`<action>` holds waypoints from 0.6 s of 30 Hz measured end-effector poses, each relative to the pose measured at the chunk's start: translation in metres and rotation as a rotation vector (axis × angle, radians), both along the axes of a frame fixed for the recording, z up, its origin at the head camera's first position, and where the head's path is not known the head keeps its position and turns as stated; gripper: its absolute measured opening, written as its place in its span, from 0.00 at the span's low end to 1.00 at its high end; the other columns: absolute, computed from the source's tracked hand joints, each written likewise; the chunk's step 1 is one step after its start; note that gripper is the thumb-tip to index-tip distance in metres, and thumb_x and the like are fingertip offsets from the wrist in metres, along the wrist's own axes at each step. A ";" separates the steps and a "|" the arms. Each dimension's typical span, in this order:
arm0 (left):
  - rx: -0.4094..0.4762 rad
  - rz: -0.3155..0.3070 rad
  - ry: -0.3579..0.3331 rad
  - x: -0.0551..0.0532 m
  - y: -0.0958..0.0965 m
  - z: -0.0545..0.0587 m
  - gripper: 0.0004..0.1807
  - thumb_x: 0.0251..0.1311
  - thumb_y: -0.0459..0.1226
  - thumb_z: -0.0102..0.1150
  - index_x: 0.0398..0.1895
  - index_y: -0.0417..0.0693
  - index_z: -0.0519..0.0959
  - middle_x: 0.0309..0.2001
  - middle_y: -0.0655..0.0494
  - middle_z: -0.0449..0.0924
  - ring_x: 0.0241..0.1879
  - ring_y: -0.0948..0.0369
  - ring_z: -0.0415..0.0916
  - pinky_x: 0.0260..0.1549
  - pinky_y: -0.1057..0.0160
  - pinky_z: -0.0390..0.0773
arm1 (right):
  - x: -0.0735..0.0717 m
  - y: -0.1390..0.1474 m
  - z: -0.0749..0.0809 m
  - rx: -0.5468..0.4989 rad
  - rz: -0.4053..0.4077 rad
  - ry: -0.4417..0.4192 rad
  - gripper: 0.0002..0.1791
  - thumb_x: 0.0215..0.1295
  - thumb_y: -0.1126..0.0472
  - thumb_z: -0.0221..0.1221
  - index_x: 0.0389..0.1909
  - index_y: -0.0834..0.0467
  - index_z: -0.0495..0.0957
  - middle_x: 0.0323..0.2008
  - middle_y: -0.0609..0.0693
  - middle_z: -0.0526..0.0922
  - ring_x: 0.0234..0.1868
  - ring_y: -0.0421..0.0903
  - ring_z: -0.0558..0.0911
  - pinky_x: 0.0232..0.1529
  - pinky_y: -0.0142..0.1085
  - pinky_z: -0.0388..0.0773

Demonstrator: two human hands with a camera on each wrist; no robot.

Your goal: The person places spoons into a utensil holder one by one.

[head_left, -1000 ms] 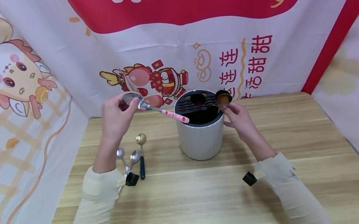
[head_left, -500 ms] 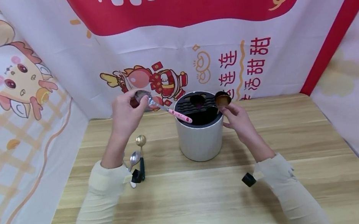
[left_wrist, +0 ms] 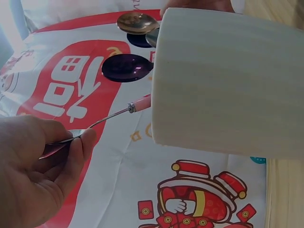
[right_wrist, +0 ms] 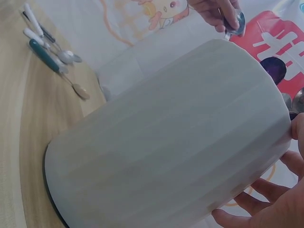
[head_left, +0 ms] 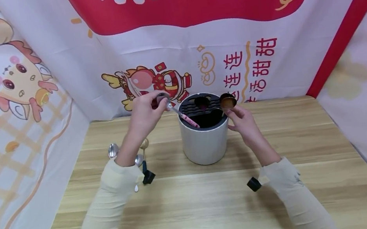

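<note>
In the head view my left hand [head_left: 144,114] pinches a metal spoon by its bowl, with the pink patterned handle [head_left: 189,120] slanting down into the holder's wide opening. The left wrist view shows the spoon's thin neck [left_wrist: 109,117] and the handle's end hidden behind the holder wall. The white utensil holder [head_left: 206,146] has a black slotted top and stands upright. My right hand [head_left: 243,121] holds its right side, thumb at the rim and fingers spread along the wall. A gold spoon [head_left: 228,102] and a dark purple spoon [left_wrist: 126,68] stand bowl-up in the holder.
Several spoons lie on the wooden table left of the holder, among them a silver spoon [head_left: 113,150] and a gold spoon with a dark green handle [right_wrist: 45,56]. My left forearm partly covers them. A printed cloth backdrop [head_left: 158,43] rises close behind the holder.
My left hand has moved right with the spoon, and the pink handle's end has gone from above the holder's front rim down into the opening. The right hand stays at the holder.
</note>
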State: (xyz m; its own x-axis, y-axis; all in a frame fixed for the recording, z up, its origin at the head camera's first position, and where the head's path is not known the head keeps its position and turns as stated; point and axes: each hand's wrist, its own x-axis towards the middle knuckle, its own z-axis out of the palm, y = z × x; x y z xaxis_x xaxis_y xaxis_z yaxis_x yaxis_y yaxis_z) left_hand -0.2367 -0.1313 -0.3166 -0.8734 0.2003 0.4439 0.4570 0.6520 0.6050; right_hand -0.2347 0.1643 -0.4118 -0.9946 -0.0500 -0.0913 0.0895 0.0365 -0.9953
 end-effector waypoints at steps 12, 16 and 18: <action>-0.089 -0.017 -0.001 -0.007 0.014 -0.014 0.11 0.65 0.35 0.62 0.47 0.41 0.85 0.37 0.46 0.84 0.36 0.54 0.81 0.38 0.58 0.86 | 0.000 -0.001 -0.002 -0.009 -0.013 0.001 0.24 0.79 0.56 0.46 0.69 0.62 0.67 0.70 0.62 0.68 0.73 0.55 0.65 0.65 0.60 0.71; -0.104 -0.042 0.016 -0.010 0.018 -0.017 0.09 0.64 0.34 0.62 0.44 0.40 0.85 0.35 0.46 0.84 0.35 0.55 0.80 0.38 0.58 0.85 | 0.000 -0.002 -0.002 -0.019 -0.020 0.010 0.23 0.79 0.58 0.46 0.69 0.64 0.67 0.69 0.63 0.69 0.73 0.55 0.66 0.65 0.60 0.71; -0.100 -0.052 0.013 -0.011 0.020 -0.019 0.08 0.64 0.34 0.63 0.43 0.40 0.85 0.34 0.46 0.84 0.34 0.55 0.80 0.37 0.59 0.86 | 0.000 -0.002 -0.002 -0.014 -0.018 0.013 0.23 0.79 0.58 0.46 0.69 0.63 0.67 0.69 0.63 0.69 0.72 0.55 0.66 0.65 0.60 0.71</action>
